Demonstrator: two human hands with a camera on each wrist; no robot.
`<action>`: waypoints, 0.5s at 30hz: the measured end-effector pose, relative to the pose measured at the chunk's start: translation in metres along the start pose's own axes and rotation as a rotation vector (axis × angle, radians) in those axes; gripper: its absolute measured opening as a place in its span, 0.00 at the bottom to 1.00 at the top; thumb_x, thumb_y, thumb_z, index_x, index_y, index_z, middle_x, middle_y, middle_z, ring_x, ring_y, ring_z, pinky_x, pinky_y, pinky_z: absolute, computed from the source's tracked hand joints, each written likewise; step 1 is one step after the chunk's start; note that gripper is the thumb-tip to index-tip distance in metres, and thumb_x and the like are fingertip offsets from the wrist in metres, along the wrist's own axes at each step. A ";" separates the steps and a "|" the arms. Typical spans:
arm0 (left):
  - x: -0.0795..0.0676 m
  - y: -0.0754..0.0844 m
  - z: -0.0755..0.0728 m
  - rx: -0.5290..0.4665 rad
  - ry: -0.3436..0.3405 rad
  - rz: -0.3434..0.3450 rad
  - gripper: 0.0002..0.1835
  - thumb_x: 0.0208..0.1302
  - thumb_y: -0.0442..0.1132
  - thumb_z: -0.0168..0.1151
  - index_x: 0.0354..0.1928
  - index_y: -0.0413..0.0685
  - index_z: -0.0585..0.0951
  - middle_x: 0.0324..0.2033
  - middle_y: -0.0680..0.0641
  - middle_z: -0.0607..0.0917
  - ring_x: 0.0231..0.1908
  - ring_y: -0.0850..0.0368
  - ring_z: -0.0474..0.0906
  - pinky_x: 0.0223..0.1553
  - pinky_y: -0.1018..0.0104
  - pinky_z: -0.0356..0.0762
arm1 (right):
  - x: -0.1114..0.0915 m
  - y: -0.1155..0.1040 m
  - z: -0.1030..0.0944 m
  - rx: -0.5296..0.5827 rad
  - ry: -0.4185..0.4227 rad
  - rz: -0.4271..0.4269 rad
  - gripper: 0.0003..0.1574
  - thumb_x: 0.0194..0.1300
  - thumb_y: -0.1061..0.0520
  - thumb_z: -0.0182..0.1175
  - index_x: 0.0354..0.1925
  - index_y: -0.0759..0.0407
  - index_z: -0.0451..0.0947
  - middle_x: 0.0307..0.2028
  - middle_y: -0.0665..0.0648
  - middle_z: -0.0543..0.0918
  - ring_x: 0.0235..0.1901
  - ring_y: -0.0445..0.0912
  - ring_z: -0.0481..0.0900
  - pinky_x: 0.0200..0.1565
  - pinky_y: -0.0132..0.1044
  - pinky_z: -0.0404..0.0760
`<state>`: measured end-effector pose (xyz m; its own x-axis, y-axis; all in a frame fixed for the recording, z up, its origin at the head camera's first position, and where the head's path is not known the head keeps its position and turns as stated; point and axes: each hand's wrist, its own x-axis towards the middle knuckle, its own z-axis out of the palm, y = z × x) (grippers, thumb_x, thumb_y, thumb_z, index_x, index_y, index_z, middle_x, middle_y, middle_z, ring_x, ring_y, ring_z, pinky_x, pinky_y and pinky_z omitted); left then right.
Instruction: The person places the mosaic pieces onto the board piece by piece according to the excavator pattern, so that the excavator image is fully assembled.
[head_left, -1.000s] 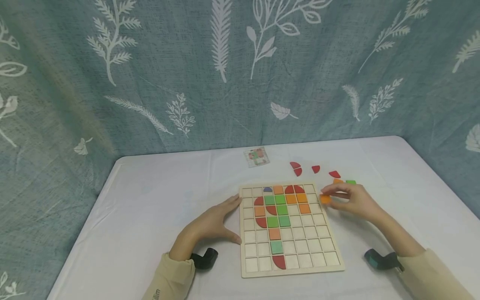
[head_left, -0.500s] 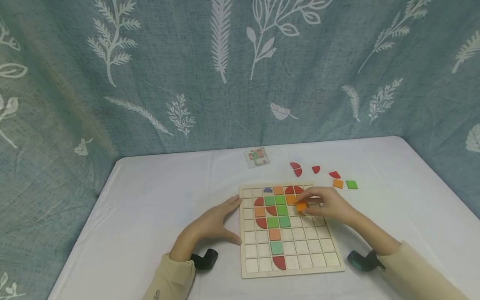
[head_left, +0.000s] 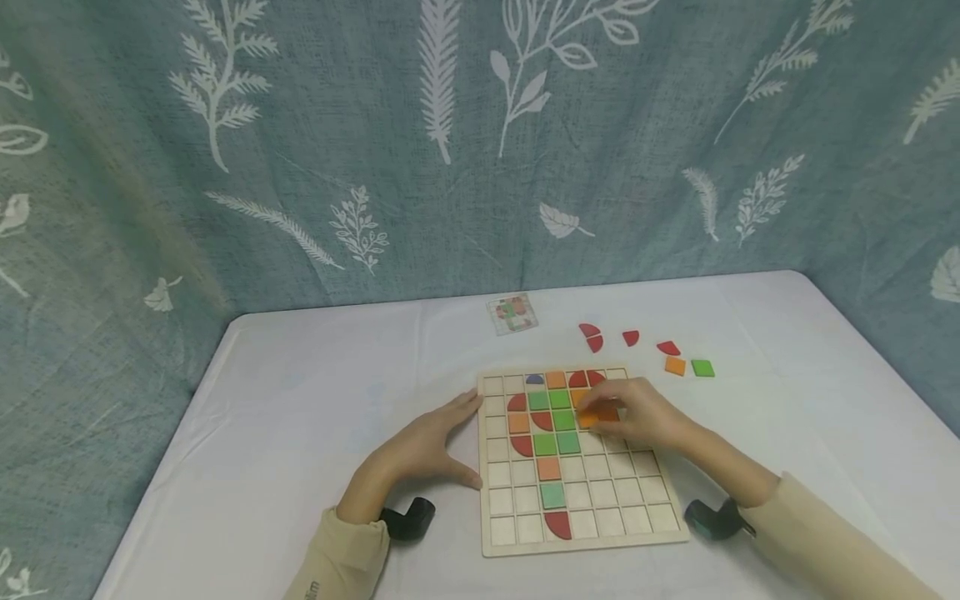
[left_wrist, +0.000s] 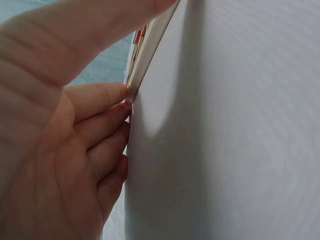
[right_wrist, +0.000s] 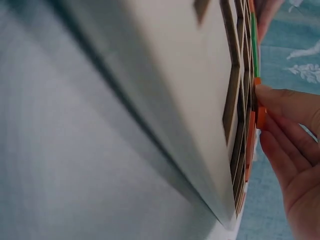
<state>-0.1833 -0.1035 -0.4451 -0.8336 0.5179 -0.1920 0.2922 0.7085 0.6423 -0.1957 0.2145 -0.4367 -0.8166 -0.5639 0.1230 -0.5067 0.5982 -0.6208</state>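
A wooden grid board [head_left: 585, 546] lies on the table, with red, green, orange and blue tiles in several of its cells. My right hand [head_left: 637, 412] pinches an orange square tile [head_left: 587, 420] between thumb and fingers, over a cell right of the bright green tile [head_left: 564, 420]. In the right wrist view the held orange tile [right_wrist: 261, 117] is at the board's surface; whether it is fully seated I cannot tell. My left hand [head_left: 427, 446] rests with spread, fairly straight fingers against the board's left edge. The left wrist view shows its fingertips [left_wrist: 122, 92] touching that edge.
Loose red quarter-round pieces [head_left: 631, 337], an orange square [head_left: 675, 366] and a green square [head_left: 702, 367] lie beyond the board at right. A small pattern card [head_left: 513, 314] lies near the back edge. A patterned curtain [head_left: 480, 208] hangs behind the white table [head_left: 337, 375].
My right hand has carried the orange tile leftward from the board's right side, across the board, to a cell beside the bright green tile. The left hand has stayed at the board's edge.
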 end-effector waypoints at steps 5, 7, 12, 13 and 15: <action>-0.001 0.000 0.000 0.003 0.000 -0.001 0.60 0.31 0.53 0.78 0.70 0.51 0.57 0.70 0.51 0.54 0.70 0.51 0.49 0.67 0.51 0.54 | 0.001 0.002 0.001 -0.031 0.003 -0.028 0.16 0.50 0.61 0.69 0.40 0.52 0.81 0.38 0.46 0.84 0.40 0.41 0.80 0.45 0.34 0.81; -0.001 0.000 0.000 0.004 0.000 -0.001 0.60 0.31 0.53 0.78 0.70 0.51 0.57 0.70 0.51 0.54 0.70 0.51 0.49 0.67 0.51 0.54 | 0.001 0.003 0.002 -0.042 0.002 -0.032 0.16 0.50 0.60 0.69 0.40 0.52 0.81 0.38 0.46 0.84 0.40 0.40 0.80 0.44 0.34 0.81; 0.000 0.001 0.000 0.007 0.002 0.000 0.60 0.31 0.53 0.78 0.70 0.51 0.57 0.70 0.51 0.54 0.70 0.51 0.49 0.67 0.51 0.54 | 0.001 0.002 0.002 -0.056 -0.005 -0.021 0.16 0.51 0.59 0.69 0.40 0.51 0.81 0.38 0.45 0.84 0.40 0.39 0.79 0.44 0.35 0.81; 0.000 0.001 0.000 0.007 0.003 0.001 0.60 0.31 0.53 0.78 0.70 0.51 0.57 0.70 0.51 0.54 0.70 0.51 0.49 0.67 0.51 0.54 | 0.001 0.002 0.002 -0.058 -0.005 -0.020 0.16 0.51 0.59 0.69 0.40 0.51 0.81 0.38 0.45 0.83 0.40 0.39 0.79 0.44 0.36 0.81; 0.000 0.001 0.000 0.008 0.002 0.003 0.60 0.31 0.53 0.78 0.70 0.50 0.57 0.70 0.51 0.54 0.70 0.51 0.49 0.67 0.51 0.54 | 0.001 0.001 0.002 -0.058 -0.007 -0.018 0.16 0.51 0.59 0.69 0.40 0.50 0.80 0.39 0.45 0.83 0.40 0.40 0.79 0.45 0.37 0.81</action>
<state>-0.1827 -0.1032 -0.4448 -0.8338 0.5189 -0.1888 0.2983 0.7110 0.6368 -0.1965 0.2138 -0.4389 -0.8054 -0.5788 0.1276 -0.5362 0.6198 -0.5730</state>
